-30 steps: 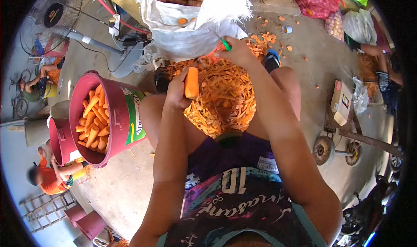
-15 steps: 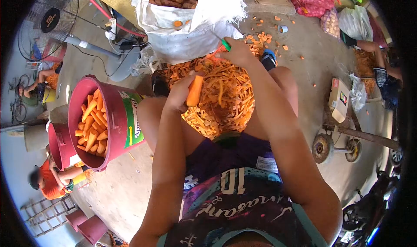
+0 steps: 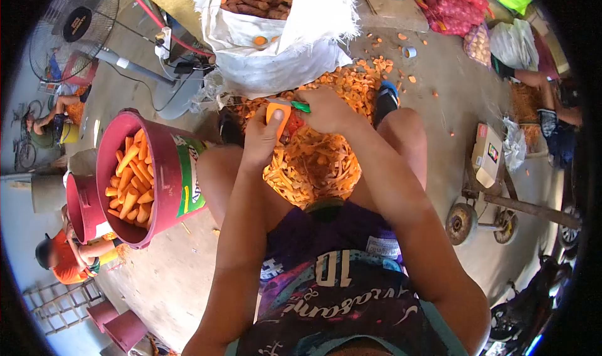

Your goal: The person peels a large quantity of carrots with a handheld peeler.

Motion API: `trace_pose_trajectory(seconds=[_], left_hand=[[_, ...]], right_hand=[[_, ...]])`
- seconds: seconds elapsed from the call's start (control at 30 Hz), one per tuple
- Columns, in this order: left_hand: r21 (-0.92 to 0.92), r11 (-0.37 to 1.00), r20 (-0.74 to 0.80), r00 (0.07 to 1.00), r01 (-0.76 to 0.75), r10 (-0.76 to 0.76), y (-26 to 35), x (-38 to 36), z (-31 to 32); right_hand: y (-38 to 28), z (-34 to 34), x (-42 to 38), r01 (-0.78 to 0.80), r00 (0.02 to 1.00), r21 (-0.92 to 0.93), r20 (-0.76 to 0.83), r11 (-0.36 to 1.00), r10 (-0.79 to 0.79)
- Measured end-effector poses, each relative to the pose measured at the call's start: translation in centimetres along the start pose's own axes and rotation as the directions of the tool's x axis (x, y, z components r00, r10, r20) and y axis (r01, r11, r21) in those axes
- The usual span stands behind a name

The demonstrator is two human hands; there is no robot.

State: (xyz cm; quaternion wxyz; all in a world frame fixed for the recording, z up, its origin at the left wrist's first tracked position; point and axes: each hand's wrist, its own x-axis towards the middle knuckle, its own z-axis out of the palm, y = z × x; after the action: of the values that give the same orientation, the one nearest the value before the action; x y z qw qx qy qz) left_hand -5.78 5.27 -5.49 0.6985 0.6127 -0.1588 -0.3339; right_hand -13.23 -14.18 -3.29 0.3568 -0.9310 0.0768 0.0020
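My left hand (image 3: 261,136) is wrapped round an orange carrot (image 3: 277,119), its thumb lying along the carrot's side. Beside it, my right hand (image 3: 326,108) grips a tool with a green handle (image 3: 300,106), and the tool's thin metal part reaches across the carrot's far end. Something red and partly hidden shows just under my right hand. Below both hands, between my legs, lies a heap of carrot peelings (image 3: 313,168), with cut carrot pieces (image 3: 357,83) beyond it.
At the left stands a red bucket (image 3: 164,187) of peeled carrots (image 3: 133,183). A white sack (image 3: 276,61) of unpeeled carrots is ahead. A fan (image 3: 78,25) stands far left, a wheeled cart (image 3: 501,200) right. Other people sit at both sides, one in an orange top (image 3: 66,262).
My right hand has come back towards me and left, bringing the green-handled tool onto the carrot's far end. The carrot in my left hand is more upright and slightly farther away.
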Motion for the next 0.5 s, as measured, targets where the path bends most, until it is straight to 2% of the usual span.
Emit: trace_pose_trajectory(seconds=[0.03, 0.07, 0.2, 0.23, 0.3, 0.37, 0.4, 0.43, 0.5], left_hand=[[0.091, 0.991, -0.025, 0.994, -0.102, 0.105, 0.2, 0.1, -0.1], [0.16, 0.984, -0.071, 0.993, -0.079, 0.091, 0.5, 0.2, -0.2], [0.125, 0.992, -0.085, 0.995, -0.038, 0.048, 1.2, 0.3, 0.2], [0.143, 0.986, -0.061, 0.993, -0.091, 0.1, 1.5, 0.1, 0.2], [0.159, 0.978, -0.036, 0.989, -0.135, 0.142, 1.5, -0.4, -0.1], [0.022, 0.971, 0.19, 0.955, -0.238, 0.229, 1.2, -0.2, -1.1], [0.031, 0.959, 0.238, 0.934, -0.282, 0.267, 1.0, -0.1, -1.4], [0.037, 0.959, 0.238, 0.934, -0.282, 0.265, 1.1, -0.3, -1.8], [-0.085, 0.974, 0.075, 0.973, -0.211, 0.218, 1.2, -0.6, -2.3]], right_hand=[[-0.1, 0.2, 0.1, 0.011, 1.0, -0.002, 0.002, 1.0, -0.01], [-0.1, 0.4, 0.0, 0.024, 1.0, 0.023, -0.006, 0.999, -0.024], [-0.3, 0.6, -0.1, 0.03, 0.999, 0.008, -0.042, 1.0, -0.03], [0.1, 0.8, 0.2, 0.026, 0.999, 0.008, -0.043, 1.0, -0.026], [0.9, 1.1, 0.9, -0.151, 0.981, -0.028, 0.119, 0.988, 0.153], [3.0, 1.1, 1.4, -0.162, 0.971, -0.083, 0.165, 0.983, 0.174], [3.9, 1.4, 1.6, -0.164, 0.957, -0.138, 0.217, 0.977, 0.191], [3.9, 1.7, 1.7, -0.161, 0.958, -0.132, 0.217, 0.978, 0.187], [3.9, 1.7, 2.5, -0.249, 0.9, -0.191, 0.317, 0.949, 0.3]])
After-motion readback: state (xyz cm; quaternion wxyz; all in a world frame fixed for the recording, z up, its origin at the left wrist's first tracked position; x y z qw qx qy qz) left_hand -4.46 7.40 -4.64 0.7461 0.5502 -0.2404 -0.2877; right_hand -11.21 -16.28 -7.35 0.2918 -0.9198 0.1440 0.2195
